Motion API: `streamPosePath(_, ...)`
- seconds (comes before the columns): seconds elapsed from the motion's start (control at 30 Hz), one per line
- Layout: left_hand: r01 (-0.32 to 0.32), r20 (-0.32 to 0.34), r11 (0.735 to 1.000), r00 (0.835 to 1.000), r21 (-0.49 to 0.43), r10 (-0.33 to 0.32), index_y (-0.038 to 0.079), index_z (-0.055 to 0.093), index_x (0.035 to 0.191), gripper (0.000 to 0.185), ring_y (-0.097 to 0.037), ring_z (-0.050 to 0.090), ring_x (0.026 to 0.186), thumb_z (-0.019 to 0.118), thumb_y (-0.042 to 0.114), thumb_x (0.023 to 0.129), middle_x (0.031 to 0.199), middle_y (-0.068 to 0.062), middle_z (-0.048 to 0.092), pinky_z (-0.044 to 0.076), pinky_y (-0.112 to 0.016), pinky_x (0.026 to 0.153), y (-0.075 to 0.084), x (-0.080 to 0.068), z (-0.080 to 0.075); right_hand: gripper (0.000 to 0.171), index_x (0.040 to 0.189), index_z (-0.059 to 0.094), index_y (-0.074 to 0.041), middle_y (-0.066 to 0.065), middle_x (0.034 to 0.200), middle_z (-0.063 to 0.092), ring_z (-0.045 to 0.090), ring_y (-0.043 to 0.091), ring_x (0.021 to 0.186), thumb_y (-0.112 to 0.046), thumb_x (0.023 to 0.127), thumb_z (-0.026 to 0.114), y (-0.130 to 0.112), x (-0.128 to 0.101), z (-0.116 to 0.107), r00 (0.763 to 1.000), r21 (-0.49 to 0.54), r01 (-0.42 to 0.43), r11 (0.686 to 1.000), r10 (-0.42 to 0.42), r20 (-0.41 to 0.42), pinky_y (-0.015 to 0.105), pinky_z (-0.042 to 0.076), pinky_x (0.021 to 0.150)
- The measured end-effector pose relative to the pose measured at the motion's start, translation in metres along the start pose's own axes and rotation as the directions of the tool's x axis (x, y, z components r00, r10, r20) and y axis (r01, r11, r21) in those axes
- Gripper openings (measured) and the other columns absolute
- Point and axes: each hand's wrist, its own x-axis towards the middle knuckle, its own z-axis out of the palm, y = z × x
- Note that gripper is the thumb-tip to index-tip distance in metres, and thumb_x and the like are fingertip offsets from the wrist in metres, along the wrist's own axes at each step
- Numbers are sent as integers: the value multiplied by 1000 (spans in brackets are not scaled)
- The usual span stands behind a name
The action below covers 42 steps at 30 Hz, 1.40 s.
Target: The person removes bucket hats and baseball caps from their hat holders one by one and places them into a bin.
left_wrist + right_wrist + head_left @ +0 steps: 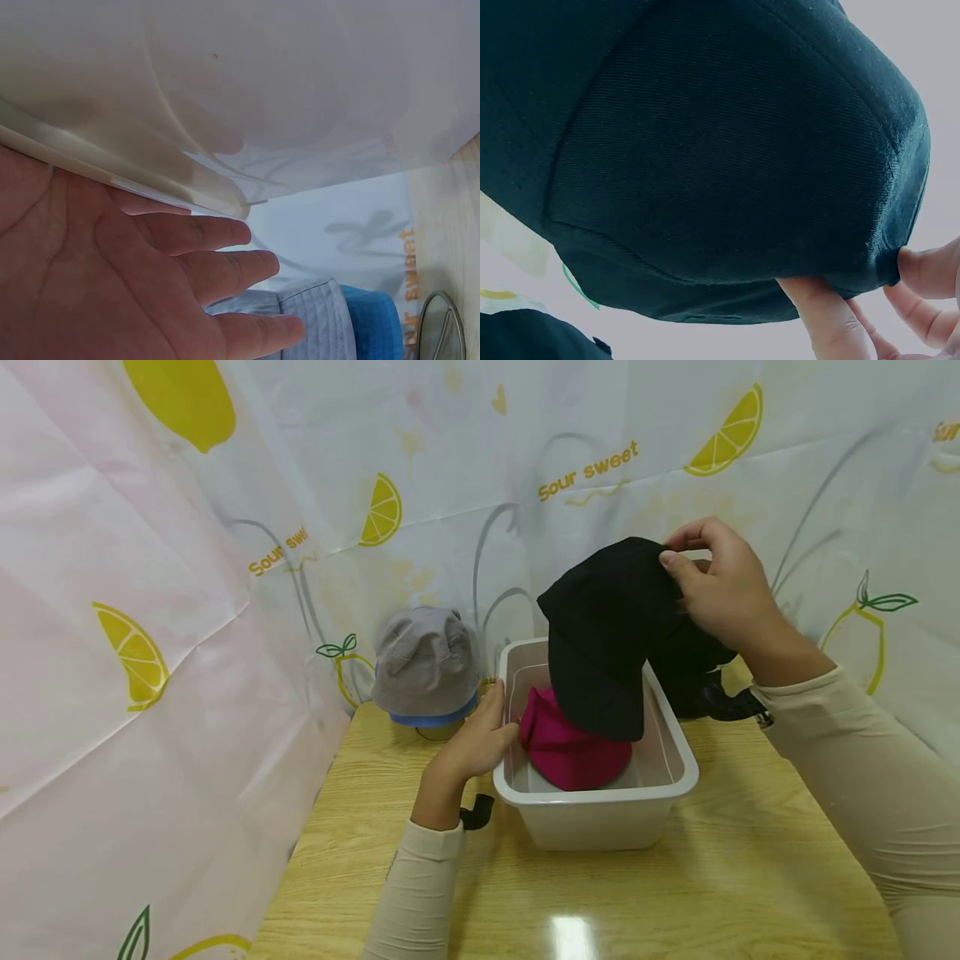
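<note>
The grip of the right hand (723, 585) is clamped on the black cap (600, 627), thumb and fingertips pinching an edge of its crown; the left hand (480, 735) has its fingers straight and apart, laid against the bin (600, 822). Only the right wrist view shows the cap's fine ribbed weave, its curved seams and the thumb and fingers meeting at its edge. The left wrist view shows the left palm under the bin's rim, with the wire stand (442, 326) plain near the blue hat (379, 322); the head view alone shows the pink hat (573, 747) inside the bin.

The right arm comes in from the right, raised, wrist bent over toward the cap. The left arm comes up from the worktop's (360, 877) front edge, its thumb at the bin's left rim.

The cap hangs over the bin with its brim down, above the pink hat; whether they touch is unclear. It is plain black and holds a rounded crown. Toward the worktop's back left, the grey hat (427, 664) sits over the blue one. A dark shape (678, 685) stands behind the bin's right side.
</note>
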Motion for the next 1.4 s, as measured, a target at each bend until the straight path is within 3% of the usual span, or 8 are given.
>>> streamPosePath(0.2,-10,1,1000,1000,-12,10,1,0,165,85,-32,2,161,41,25,95,174,-16,1,9,-48,129,1,1,-1,36,133,53,-14,8,142,48,64,14,98,-38,106,52,2,-1,4,998,-11,5,1000,-4,62,22,58,67)
streamPosePath(0.47,-19,-3,1000,1000,-14,19,0,0,165,84,-28,2,161,42,25,96,174,-17,1,10,-48,129,-1,1,0,41,137,48,-9,13,145,46,60,28,118,-37,108,47,3,-3,12,987,-13,-37,999,38,156,26,59,72)
streamPosePath(0.9,-50,-22,998,999,-36,49,0,4,165,83,-26,7,161,46,22,97,174,-15,4,13,-46,129,-4,1,-1,40,137,47,-6,17,139,50,64,32,111,-34,108,50,12,-6,22,969,-55,-65,996,77,235,34,60,76)
streamPosePath(1.4,-14,5,1000,1000,-21,15,1,0,165,85,-31,2,161,43,23,96,174,-15,1,10,-50,129,-1,-2,0,37,135,47,-2,20,138,49,60,35,108,-28,109,48,22,-3,41,940,-71,-74,995,93,327,43,62,79)
